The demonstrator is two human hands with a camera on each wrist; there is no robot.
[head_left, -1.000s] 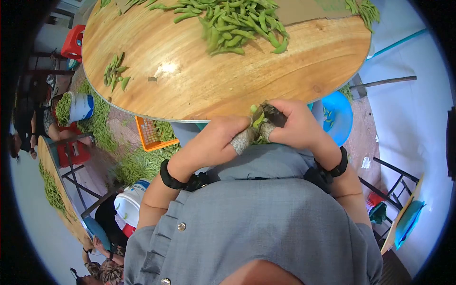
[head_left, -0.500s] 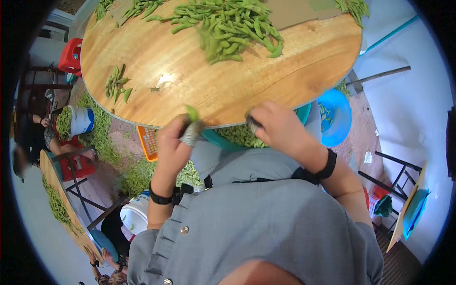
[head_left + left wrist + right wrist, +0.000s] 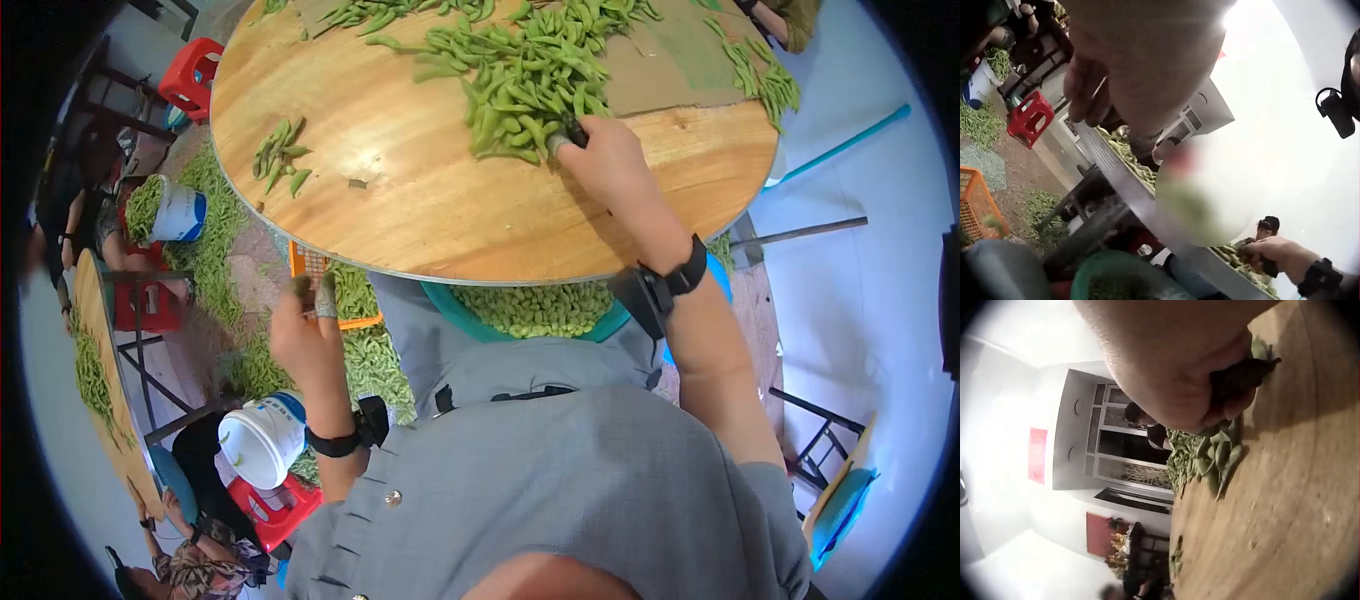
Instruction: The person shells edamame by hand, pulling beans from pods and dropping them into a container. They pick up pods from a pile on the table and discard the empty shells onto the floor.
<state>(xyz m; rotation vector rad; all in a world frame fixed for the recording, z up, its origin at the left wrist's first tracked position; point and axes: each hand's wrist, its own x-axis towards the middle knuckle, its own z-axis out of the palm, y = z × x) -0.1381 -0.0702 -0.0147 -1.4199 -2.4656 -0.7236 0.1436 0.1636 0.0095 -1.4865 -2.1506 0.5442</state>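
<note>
A heap of green pods (image 3: 520, 85) lies on the round wooden table (image 3: 400, 220). At its near edge is my right hand (image 3: 615, 170), its wrapped thumb and dark-covered finger against the pods. In the right wrist view the right hand (image 3: 1191, 381) has curled fingers beside more pods (image 3: 1219, 462); whether a pod is pinched is hidden. Left of the table's near edge, my left hand (image 3: 305, 335) points upward with thumb and finger apart and nothing visible between them. The left hand (image 3: 1088, 90) also shows in the left wrist view. A green basin (image 3: 455, 312) of shelled beans sits below the table edge.
An orange basket (image 3: 362, 322) is beside my left hand. Pods cover the floor (image 3: 375, 365) near a white bucket (image 3: 262, 447) and a red stool (image 3: 270, 515). A small pod cluster (image 3: 278, 155) lies at the table's left; cardboard (image 3: 660, 65) lies at the back.
My hands were together at the table edge, then parted. The left moved left and down, and the green pod at its fingertips is gone from view. The right reached forward to the heap.
</note>
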